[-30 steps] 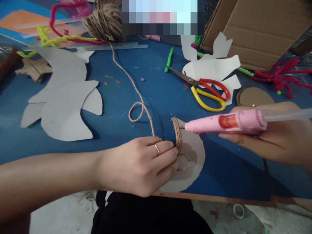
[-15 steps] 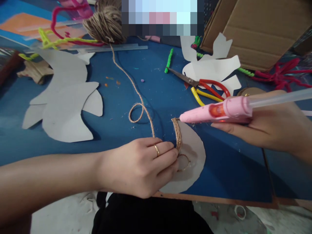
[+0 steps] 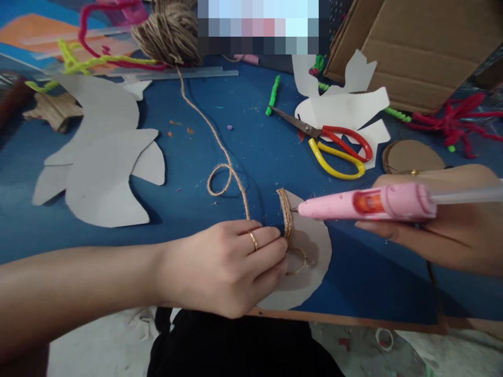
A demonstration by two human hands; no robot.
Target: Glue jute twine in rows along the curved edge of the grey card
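My left hand (image 3: pixel 223 267) pinches a jute twine (image 3: pixel 286 217) where it curves along the edge of a grey card half-disc (image 3: pixel 314 256). A ring of twine lies glued on that card, partly under my fingers. The strand runs up the blue table to a ball of twine (image 3: pixel 168 34). My right hand (image 3: pixel 444 230) grips a pink hot glue gun (image 3: pixel 365 204), its nozzle tip just beside the top of the twine coil. Whether the tip touches the card or twine is hard to tell.
Red-and-yellow-handled scissors (image 3: pixel 338 152) rest on a white paper cutout (image 3: pixel 341 110). Large grey card cutouts (image 3: pixel 98 162) fill the left. Behind are a cardboard sheet (image 3: pixel 416 47), a brown card disc (image 3: pixel 411 156), pipe cleaners (image 3: pixel 451 125) and glue sticks (image 3: pixel 176 73).
The glue gun has dropped and levelled from its tilted position, bringing its nozzle lower beside the twine. My left hand stays in place on the twine.
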